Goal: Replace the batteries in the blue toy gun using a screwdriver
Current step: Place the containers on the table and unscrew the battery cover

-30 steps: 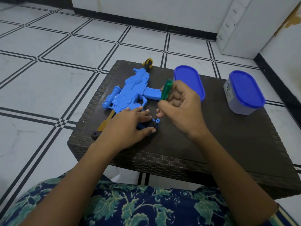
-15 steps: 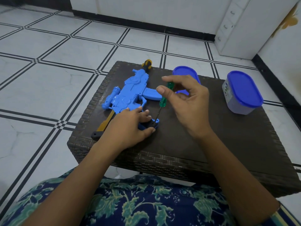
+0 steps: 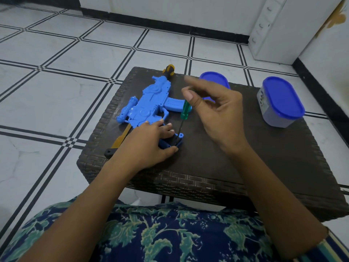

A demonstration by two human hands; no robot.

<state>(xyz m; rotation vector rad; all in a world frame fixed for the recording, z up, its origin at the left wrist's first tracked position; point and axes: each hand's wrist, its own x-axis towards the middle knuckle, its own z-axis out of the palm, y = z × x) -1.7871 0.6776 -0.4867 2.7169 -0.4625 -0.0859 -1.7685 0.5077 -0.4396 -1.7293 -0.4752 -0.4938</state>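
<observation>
The gun [image 3: 149,104] lies flat on the far left part of the table [image 3: 226,157], its barrel pointing away toward the far edge, where a yellow-and-black tip [image 3: 169,69] shows beyond it. A yellow strip with a black end [image 3: 122,138] sticks out from under the gun toward the near left corner. Just beside the gun's near end, the left hand [image 3: 149,144] lies over a small dark blue piece [image 3: 179,138], gripping it between curled fingers on the far side and the thumb on the near side. The screwdriver [image 3: 185,110] stands nearly upright with its tip on that piece. The right hand [image 3: 221,114] pinches the top of its green handle under the thumb, the other fingers loosely bent and the forefinger raised and blurred. A tub [image 3: 281,103] with a blue lid stands at the far right of the table, and a second blue lid [image 3: 213,80] shows behind the right hand.
</observation>
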